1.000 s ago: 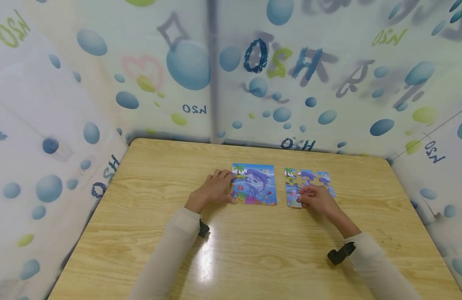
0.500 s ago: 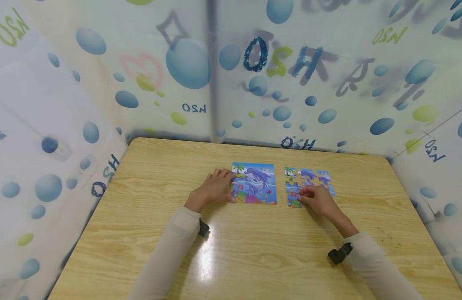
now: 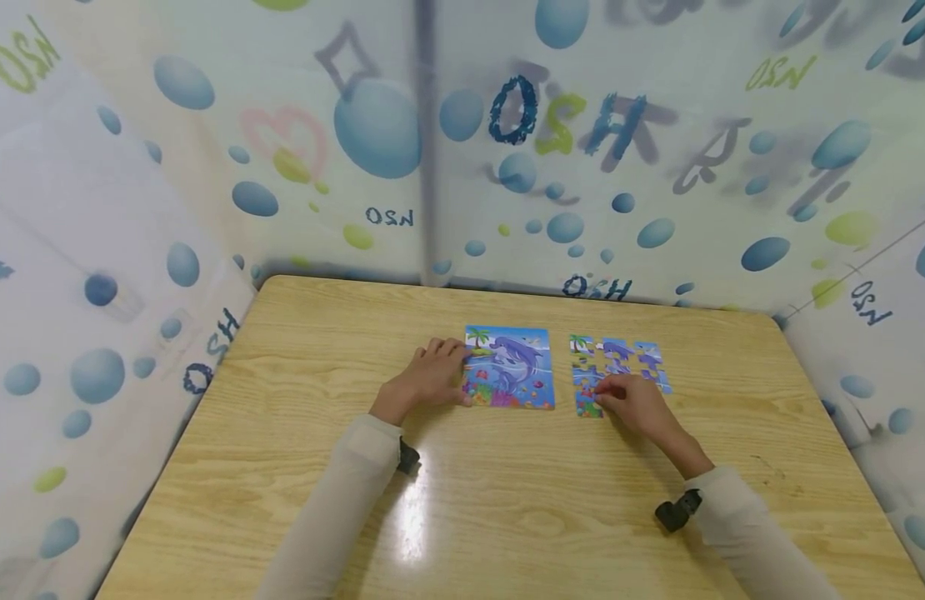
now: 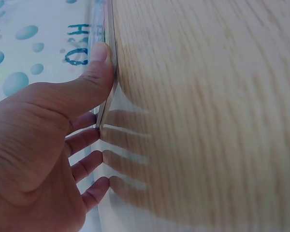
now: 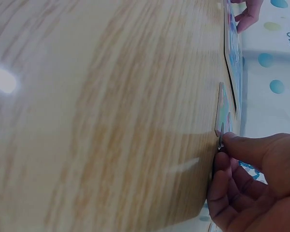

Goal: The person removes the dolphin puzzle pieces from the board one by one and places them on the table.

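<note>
A square dolphin picture board (image 3: 518,371) lies flat on the table. My left hand (image 3: 425,377) rests at its left edge, with the thumb at the near corner and the other fingers spread along the side. To the right is a partly joined dolphin jigsaw puzzle (image 3: 580,346), showing gaps between its pieces. My right hand (image 3: 637,403) is over its near side and hides part of it. In the right wrist view, thumb and forefinger pinch a thin puzzle piece (image 5: 222,131) beside the near left piece (image 3: 588,407); its picture is mostly hidden.
The wooden table (image 3: 507,517) runs up to a patterned curtain (image 3: 477,167) at the back and sides. A bright reflection shows on the tabletop in front of the left hand. Dark wrist cameras (image 3: 676,511) hang under the sleeves.
My right hand has shifted slightly left and nearer over the puzzle. The near left piece looked pale pink before and now shows green and orange. The left hand and board have stayed put.
</note>
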`<state>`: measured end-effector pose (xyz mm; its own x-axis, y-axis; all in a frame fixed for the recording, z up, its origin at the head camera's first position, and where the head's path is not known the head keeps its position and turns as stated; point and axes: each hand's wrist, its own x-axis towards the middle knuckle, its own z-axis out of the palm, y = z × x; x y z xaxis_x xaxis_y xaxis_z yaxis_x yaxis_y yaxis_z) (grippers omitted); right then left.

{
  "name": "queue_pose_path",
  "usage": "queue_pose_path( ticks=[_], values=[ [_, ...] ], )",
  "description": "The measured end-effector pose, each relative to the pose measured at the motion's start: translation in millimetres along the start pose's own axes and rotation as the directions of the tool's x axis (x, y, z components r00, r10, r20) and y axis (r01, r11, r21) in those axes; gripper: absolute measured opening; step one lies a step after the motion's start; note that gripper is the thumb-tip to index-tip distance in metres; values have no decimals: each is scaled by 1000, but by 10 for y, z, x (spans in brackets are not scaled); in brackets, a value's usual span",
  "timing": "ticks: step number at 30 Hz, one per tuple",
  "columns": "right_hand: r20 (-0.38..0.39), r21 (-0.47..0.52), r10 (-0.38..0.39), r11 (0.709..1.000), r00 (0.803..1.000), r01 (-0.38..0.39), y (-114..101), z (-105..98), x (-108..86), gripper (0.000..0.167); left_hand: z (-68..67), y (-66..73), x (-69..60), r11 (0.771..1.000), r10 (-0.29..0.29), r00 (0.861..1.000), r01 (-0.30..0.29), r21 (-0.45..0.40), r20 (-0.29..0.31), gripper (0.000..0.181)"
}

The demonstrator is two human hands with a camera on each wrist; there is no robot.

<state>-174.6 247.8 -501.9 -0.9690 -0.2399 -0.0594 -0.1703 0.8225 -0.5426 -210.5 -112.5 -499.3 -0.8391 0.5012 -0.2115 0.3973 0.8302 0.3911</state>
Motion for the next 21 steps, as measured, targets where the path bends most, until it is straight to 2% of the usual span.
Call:
queue_pose_path(
  ticks=[7, 14, 21],
  values=[
    [-7, -3, 3, 1000, 1000, -3, -3, -10, 7, 9, -25, 25, -16, 1000, -5, 1000, 5, 4, 1, 88],
    [2, 35, 53, 998, 999, -53, -29, -22, 16, 14, -37, 34, -25, 1000, 3, 1000, -3, -7, 1, 86],
    [-9, 93, 31, 995, 999, -30, -198, 15, 104, 19, -18, 20, -15, 1000, -5, 1000, 6, -10, 3, 87]
  ],
)
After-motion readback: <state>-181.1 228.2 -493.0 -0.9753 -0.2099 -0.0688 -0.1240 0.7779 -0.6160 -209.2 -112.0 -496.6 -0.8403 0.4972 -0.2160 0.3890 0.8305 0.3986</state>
